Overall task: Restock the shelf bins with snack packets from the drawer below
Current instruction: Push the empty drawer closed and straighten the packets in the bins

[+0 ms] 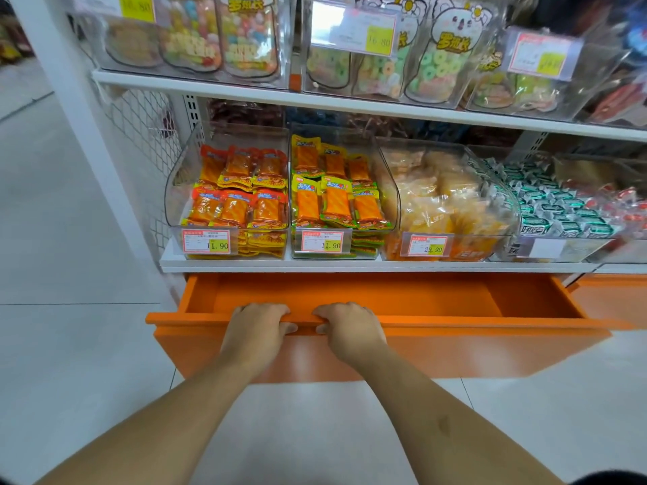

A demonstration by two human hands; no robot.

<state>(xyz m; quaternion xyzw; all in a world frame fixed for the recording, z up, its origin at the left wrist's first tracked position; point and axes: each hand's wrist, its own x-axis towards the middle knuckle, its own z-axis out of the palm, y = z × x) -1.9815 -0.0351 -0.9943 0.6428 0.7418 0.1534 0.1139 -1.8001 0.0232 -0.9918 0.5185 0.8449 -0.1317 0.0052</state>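
Here, both my hands sit side by side on the near top edge of the orange drawer, which stands pulled out under the low shelf. My left hand and right hand each curl fingers over the front panel's rim, clamped on it, thumbs on the near face. The part of the drawer's inside I can see shows only orange walls and floor.

Just above and beyond the hands: clear bins. Left bin holds red-and-yellow snack packets, tag reads 11.90. Next bin, green-and-yellow packets, tag also 11.90. Third bin, pale bagged snacks, tag 29.90. Upper shelf tag: 16.80. Packet print too small to read.
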